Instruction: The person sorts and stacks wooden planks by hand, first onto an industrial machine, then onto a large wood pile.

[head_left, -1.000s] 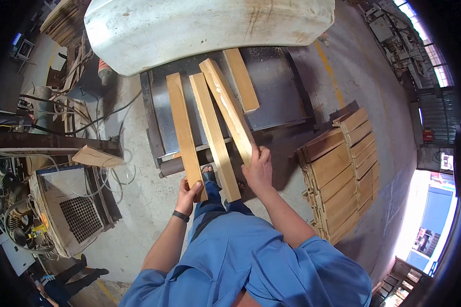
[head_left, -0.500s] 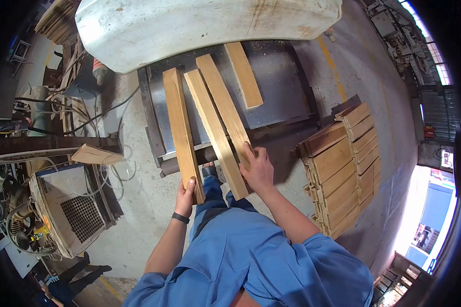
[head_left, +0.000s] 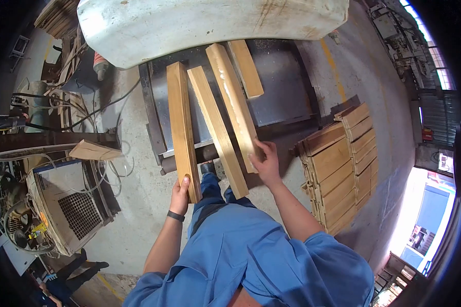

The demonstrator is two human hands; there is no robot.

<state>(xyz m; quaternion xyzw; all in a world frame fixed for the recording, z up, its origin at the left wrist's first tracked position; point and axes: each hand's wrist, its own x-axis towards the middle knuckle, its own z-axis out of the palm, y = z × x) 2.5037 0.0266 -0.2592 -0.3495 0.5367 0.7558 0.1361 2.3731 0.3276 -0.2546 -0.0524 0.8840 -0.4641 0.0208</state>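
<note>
My left hand (head_left: 179,197) grips the near end of a wooden board (head_left: 178,117), thumb on top. My right hand (head_left: 266,166) is closed around the near end of another wooden board (head_left: 235,107), whose upturned face carries a wavy white line that looks like glue. Between these two lies a third board (head_left: 215,123), touched by neither hand, its near end jutting past the table edge. Farther right, a shorter-looking board (head_left: 247,71) rests on the dark metal table (head_left: 281,102), partly under the white cover.
A large white machine cover (head_left: 210,23) overhangs the table's far side. Stacked boards (head_left: 338,174) stand on the floor at right. To the left are a boxy unit with a grille (head_left: 81,220), hoses and a loose wood piece (head_left: 95,151). Another person's legs (head_left: 79,271) show at lower left.
The right-hand board has been turned, bringing the white line into view, and shifted away from me, apart from the middle board. My right hand moved slightly right; my left keeps its grip.
</note>
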